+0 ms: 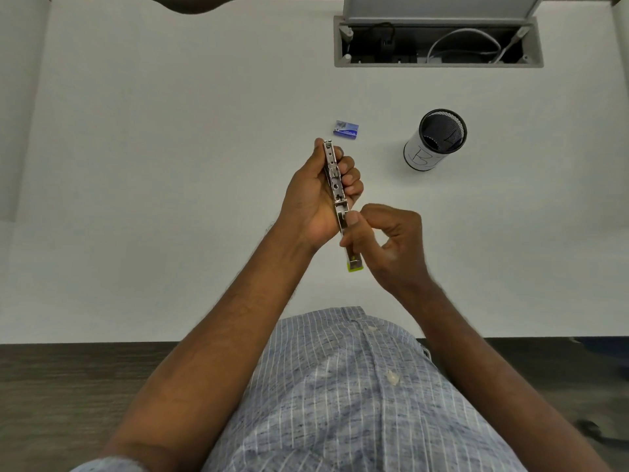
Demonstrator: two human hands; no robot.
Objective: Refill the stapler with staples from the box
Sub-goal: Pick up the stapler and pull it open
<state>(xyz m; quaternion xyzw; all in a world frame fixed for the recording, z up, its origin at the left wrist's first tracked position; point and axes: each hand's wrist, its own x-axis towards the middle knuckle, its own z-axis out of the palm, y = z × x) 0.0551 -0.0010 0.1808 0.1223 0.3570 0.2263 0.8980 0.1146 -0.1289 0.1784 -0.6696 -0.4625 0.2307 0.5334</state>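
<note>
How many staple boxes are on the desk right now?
1. The blue staple box lies on the white desk, just beyond the stapler held in the left hand, left of the mesh cup. None other shows.

We hold our left hand [311,199] raised in front of us, palm turned toward the right, fingers curled round the stapler [335,185] with the thumb laid along its far end. Our right hand [384,241] sits just beside and nearer to us, its thumb and forefinger pinching the stapler's near part, the other fingers bent loosely into the palm. Both forearms are bare and reach forward from the body, converging at the hands.
</note>
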